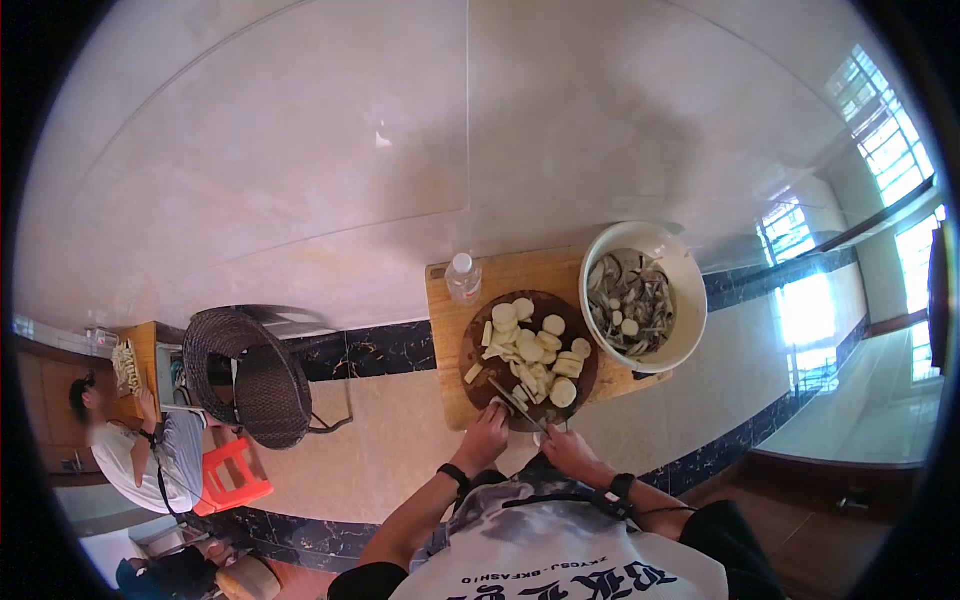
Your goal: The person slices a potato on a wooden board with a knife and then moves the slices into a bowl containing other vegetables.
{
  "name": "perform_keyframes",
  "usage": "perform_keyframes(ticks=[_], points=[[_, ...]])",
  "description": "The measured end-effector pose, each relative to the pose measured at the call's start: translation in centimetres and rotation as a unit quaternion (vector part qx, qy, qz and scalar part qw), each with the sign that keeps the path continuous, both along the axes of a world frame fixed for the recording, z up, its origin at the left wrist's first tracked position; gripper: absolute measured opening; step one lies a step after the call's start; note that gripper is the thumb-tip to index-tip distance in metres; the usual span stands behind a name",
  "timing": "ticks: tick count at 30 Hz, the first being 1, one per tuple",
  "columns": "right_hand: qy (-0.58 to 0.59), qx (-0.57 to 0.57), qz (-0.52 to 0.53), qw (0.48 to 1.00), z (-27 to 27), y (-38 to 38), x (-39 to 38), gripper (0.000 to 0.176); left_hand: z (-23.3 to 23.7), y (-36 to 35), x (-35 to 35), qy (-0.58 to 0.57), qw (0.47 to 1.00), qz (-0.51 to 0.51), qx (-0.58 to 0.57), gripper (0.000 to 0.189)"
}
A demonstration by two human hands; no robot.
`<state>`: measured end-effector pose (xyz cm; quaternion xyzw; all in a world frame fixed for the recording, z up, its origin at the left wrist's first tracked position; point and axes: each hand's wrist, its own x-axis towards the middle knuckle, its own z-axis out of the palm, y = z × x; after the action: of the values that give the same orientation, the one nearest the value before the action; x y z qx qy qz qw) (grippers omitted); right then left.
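Note:
My right hand [572,453] is closed round the handle of a kitchen knife [515,402], whose blade points up and left over the near edge of a round brown cutting board [478,345]. Beside the blade, my left hand [487,435] has its fingers curled at the board's rim, with a pale vegetable piece [497,402] at the fingertips, partly hidden. Pale round vegetable slices [530,348] and cut sticks are heaped on the board. To its right stands a large white basin [690,300] holding dark-edged, pale cut strips [632,305].
Under the board is a wooden table [447,385], with a clear plastic bottle [463,280] at its back left. A dark wicker chair [265,385] and a red stool [232,475] are left. Another person [150,455] sits at a small table; someone else is at lower left.

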<state>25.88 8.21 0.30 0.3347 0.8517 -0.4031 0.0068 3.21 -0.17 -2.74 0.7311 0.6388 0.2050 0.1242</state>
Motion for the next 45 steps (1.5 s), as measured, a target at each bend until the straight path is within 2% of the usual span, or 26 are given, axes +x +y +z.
perform_keyframes(ticks=[1,4,8,16,22,26,29,32,38,41,45], points=[[0.013,0.002,-0.004,1.000,2.0,0.4,-0.5,0.023,0.1,0.1,0.0,0.004,1.000,-0.002,-0.007,0.034],[0.055,0.002,-0.011,0.998,3.2,0.5,-1.2,0.023,0.0,-0.1,0.1,0.003,1.000,0.008,0.013,0.035],[-0.007,-0.071,-0.077,0.995,2.4,-0.4,-1.6,0.024,-0.6,-0.3,-0.1,-0.007,0.999,0.000,0.040,0.037],[-0.008,-0.077,-0.063,0.995,2.8,-0.7,-1.6,0.021,0.0,-0.3,-0.1,-0.069,0.997,0.019,0.039,0.034],[0.006,-0.067,-0.043,0.997,3.6,-0.7,-1.7,0.019,0.9,-0.2,0.0,-0.015,0.997,0.020,0.069,0.031],[0.029,-0.025,-0.006,0.999,3.5,-0.8,-1.7,0.019,1.1,-0.3,0.1,-0.031,0.998,0.021,0.049,0.032],[0.033,-0.048,-0.034,0.998,2.7,-1.1,-1.5,0.019,0.6,-0.5,0.0,-0.020,0.999,0.015,0.046,0.033],[-0.015,-0.070,-0.055,0.996,3.3,-1.1,-1.6,0.019,0.3,-0.6,0.2,-0.028,0.998,0.021,0.047,0.033],[0.008,-0.054,-0.032,0.998,1.5,-1.3,-0.9,0.018,0.2,-0.8,0.0,-0.029,0.999,0.014,0.033,0.033],[-0.018,-0.072,-0.054,0.996,3.5,-1.1,-1.5,0.018,0.4,-0.8,-0.1,-0.024,0.999,0.015,0.033,0.033],[-0.042,-0.066,-0.056,0.995,3.2,-1.0,-1.5,0.020,0.5,-0.6,0.0,-0.034,0.999,0.024,0.026,0.032]])
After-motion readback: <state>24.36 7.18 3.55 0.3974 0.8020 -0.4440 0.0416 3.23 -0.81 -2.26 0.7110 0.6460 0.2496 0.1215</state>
